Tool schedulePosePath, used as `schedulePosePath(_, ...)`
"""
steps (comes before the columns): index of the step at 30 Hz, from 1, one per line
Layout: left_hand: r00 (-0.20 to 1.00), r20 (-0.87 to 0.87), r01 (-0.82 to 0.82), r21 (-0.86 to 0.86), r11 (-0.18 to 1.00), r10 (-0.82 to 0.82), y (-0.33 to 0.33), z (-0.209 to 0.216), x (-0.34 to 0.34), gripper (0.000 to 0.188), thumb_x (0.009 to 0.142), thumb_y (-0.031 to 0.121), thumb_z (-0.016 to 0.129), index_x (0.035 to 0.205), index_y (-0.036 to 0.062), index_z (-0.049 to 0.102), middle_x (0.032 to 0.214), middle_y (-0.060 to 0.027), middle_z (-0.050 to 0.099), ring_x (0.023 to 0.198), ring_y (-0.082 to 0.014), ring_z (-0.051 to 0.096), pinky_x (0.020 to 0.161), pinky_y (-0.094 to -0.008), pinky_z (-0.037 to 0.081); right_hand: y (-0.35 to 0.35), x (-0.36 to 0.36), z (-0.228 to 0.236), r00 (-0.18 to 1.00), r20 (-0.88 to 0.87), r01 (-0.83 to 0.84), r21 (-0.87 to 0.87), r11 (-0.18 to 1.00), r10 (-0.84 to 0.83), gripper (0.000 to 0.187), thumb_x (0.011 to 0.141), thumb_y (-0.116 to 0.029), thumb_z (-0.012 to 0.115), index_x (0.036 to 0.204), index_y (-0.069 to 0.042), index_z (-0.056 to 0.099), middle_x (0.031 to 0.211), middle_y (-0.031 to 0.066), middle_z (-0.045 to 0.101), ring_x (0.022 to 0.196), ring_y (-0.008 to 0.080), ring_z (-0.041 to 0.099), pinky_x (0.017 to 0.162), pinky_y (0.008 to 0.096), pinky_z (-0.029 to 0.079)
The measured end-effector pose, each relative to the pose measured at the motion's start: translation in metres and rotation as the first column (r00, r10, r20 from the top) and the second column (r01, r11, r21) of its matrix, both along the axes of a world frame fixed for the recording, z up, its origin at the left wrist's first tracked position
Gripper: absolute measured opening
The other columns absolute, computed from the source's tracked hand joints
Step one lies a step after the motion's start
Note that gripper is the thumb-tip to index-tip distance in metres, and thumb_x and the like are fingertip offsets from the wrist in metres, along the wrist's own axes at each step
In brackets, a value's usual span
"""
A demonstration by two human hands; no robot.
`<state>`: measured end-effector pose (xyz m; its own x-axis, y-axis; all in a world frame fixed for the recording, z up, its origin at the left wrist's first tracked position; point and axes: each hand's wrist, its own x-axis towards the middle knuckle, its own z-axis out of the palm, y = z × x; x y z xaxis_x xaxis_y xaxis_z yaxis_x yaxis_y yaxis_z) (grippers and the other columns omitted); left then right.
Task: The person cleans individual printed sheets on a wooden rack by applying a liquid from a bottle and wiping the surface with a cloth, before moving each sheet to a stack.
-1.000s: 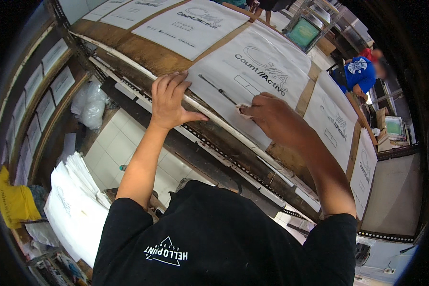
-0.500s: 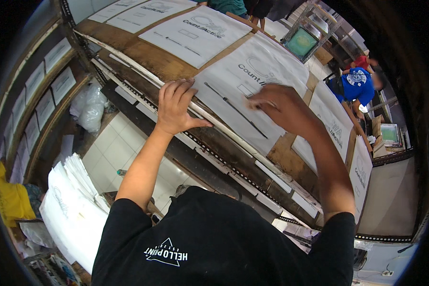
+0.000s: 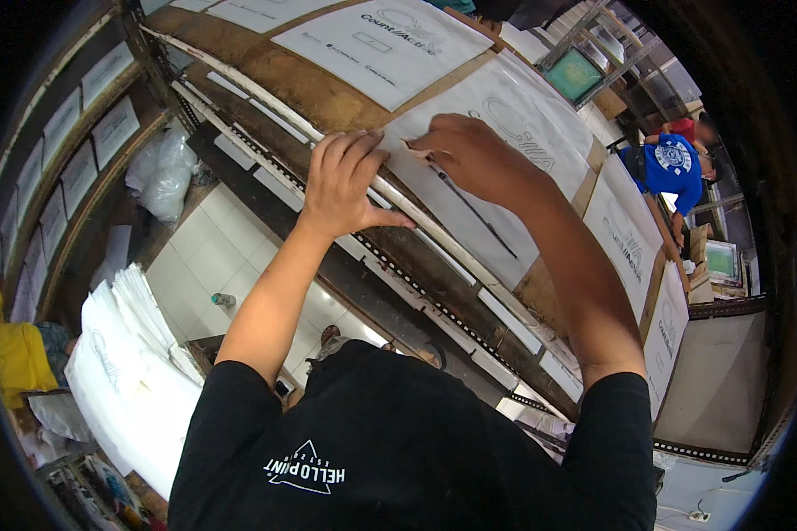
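Note:
My left hand (image 3: 345, 184) rests on the white front edge (image 3: 270, 99) of a long brown work table, fingers bent over it and thumb spread apart, holding nothing. Over the nearest white printed sheet (image 3: 527, 199), my right hand (image 3: 483, 159) is closed in a pinch. A small pale bit (image 3: 416, 151) shows at its fingertips, too small to name. Beside that hand a thin black stick-like thing (image 3: 478, 212) lies slantwise on the sheet, its upper end close to my fingers. The right palm is hidden.
More printed sheets (image 3: 381, 53) lie in a row along the table. White stacked sheets (image 3: 124, 380) stand at lower left, near a person in yellow (image 3: 13, 345). Clear plastic bags (image 3: 164, 177) lie by the left rack. A person in blue (image 3: 673, 168) is at far right.
My right hand has moved left and away from me, to the upper end of the black stick-like thing, fingers now pinched. My left hand stays on the table edge.

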<state>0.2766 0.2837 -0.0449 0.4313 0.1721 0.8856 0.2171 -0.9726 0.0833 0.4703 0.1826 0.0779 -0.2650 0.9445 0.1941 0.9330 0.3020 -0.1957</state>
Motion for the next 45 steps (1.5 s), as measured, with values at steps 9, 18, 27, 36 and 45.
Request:
schedulePosePath(9,0.999,-0.034,-0.028,0.006,1.0,0.028,0.001,0.004,-0.002,0.093,0.062,0.084,0.067,0.112,0.0062,0.062,0.126,-0.0116,0.063,0.117,-0.031,0.055,0.106,-0.05,0.039,-0.095,0.007,0.012,0.993,0.012,0.116,-0.175,0.978,-0.116,0.029,0.09,0.0,0.063,0.117,-0.008,0.071,0.098,0.014,0.061,0.095,0.0319,0.061,0.084,0.0436,0.05)
schedulePosePath(18,0.997,-0.068,-0.019,0.007,1.0,0.019,-0.007,0.01,-0.001,0.096,0.059,0.083,0.07,0.113,0.0043,0.062,0.129,-0.0125,0.062,0.12,-0.0337,0.054,0.107,-0.0519,0.037,-0.167,0.024,0.026,0.978,0.001,0.199,-0.294,0.935,-0.208,0.031,0.092,-0.002,0.064,0.121,-0.007,0.071,0.101,0.0122,0.064,0.095,0.0309,0.064,0.085,0.0424,0.052)
schedulePosePath(27,0.992,0.018,0.123,-0.35,0.929,-0.124,-0.03,0.001,-0.011,0.133,0.075,0.093,0.045,0.161,-0.0014,0.011,0.166,-0.0286,0.017,0.154,-0.0468,0.014,0.125,-0.0562,0.01,-0.205,-0.045,-0.003,-0.298,-0.891,0.145,-0.396,0.907,-0.341,0.043,0.099,-0.008,0.06,0.14,0.006,0.052,0.117,0.0156,0.071,0.098,0.0201,0.072,0.082,0.0311,0.06)
schedulePosePath(36,0.946,0.188,0.0,-0.812,0.583,0.262,-0.216,-0.093,-0.088,0.044,0.098,0.031,0.064,0.128,-0.0007,0.058,0.118,-0.0169,0.064,0.1,-0.0268,0.064,0.085,-0.0377,0.051,-0.195,-0.096,-0.051,-0.644,-0.638,-0.381,-0.211,0.9,-0.422,0.041,0.099,-0.01,0.06,0.138,0.003,0.054,0.126,0.0158,0.067,0.108,0.0234,0.07,0.087,0.0372,0.061)
schedulePosePath(45,0.737,-0.314,-0.355,-0.933,-0.052,0.598,-0.36,-0.136,-0.242,0.03,0.091,0.032,0.075,0.099,0.0028,0.072,0.087,-0.0104,0.067,0.081,-0.0208,0.064,0.075,-0.0378,0.052,-0.165,-0.155,-0.128,-0.007,-0.85,-0.337,-0.493,0.802,-0.526,0.031,0.102,0.0,0.054,0.13,0.008,0.061,0.117,0.0137,0.071,0.102,0.0168,0.069,0.09,0.0276,0.055)
